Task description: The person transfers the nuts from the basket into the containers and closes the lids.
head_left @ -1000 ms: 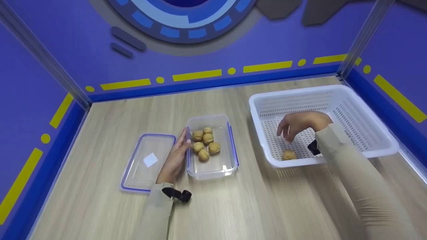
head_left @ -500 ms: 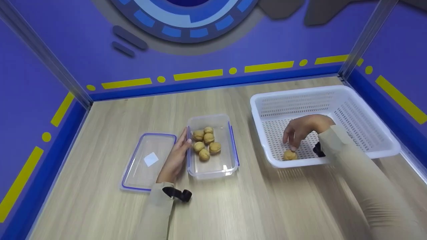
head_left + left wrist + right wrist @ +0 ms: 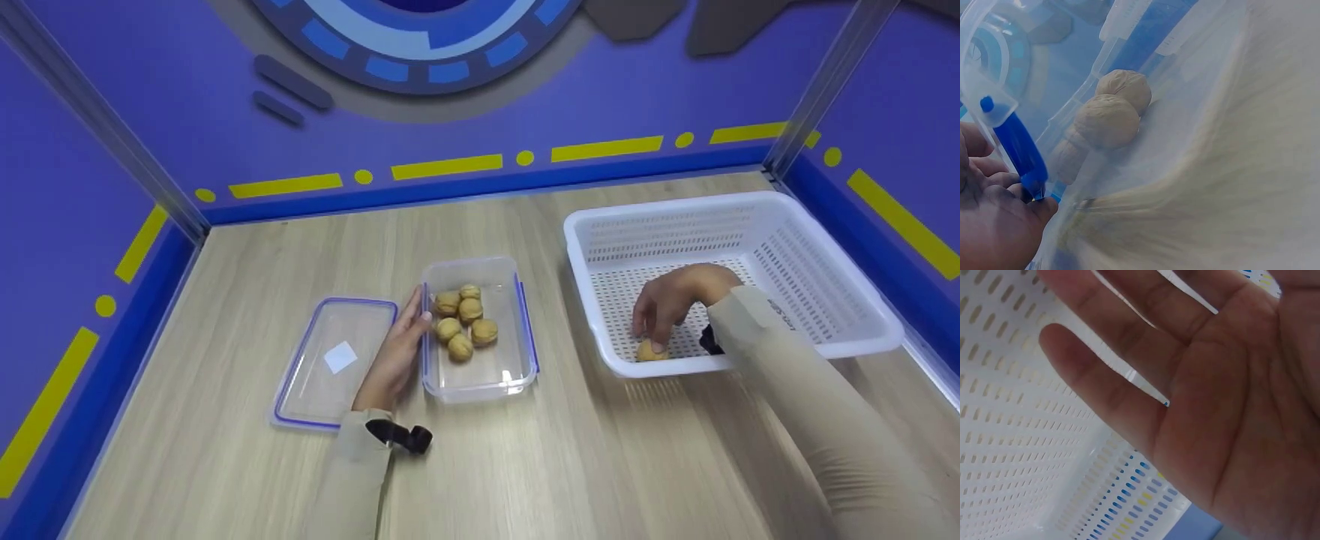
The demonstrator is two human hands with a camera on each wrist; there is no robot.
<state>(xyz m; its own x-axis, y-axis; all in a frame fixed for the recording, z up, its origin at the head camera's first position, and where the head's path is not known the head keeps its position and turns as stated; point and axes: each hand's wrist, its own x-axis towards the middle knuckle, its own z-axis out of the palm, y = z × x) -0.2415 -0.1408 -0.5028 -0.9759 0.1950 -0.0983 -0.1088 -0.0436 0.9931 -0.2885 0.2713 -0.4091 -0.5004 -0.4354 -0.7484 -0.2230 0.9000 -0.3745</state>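
A clear plastic food container with blue side latches stands mid-table, several walnuts inside toward its left. At its left side, my left hand grips the wall, thumb at the rim; in the left wrist view the fingers bend near the blue latch. Over on the right, my right hand reaches down into a white perforated basket. Its thumb and fingers pinch a lone walnut by the basket's near wall, partly covering it. The right wrist view shows the palm, not the fingertips or walnut.
The container's lid, clear with a blue seal and a white square label, lies on the wooden table left of my left hand. Blue panels with yellow marks enclose the table's back and sides.
My right hand has come down inside the basket onto the walnut, with its thumb and fingers closing at it. My left hand and the container have stayed in place.
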